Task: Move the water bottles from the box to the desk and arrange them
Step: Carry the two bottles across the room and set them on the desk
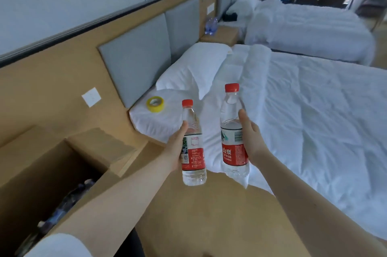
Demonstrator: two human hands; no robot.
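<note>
left hand [174, 149] grips left bottle [194, 158] | right hand [251, 141] grips right bottle [230, 131] | held: 2

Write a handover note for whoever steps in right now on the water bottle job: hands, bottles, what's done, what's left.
Left hand: grips the left bottle round its label, upright, in the air.
Right hand: grips the right bottle the same way, beside the near bed.
Box: open at lower left, with the boxed bottles inside.
Done: two bottles are out of the box. The far bottles stand on the nightstand between the beds.
Left: set both down and line them up, then empty the box. No desk shows plainly in view.
</note>
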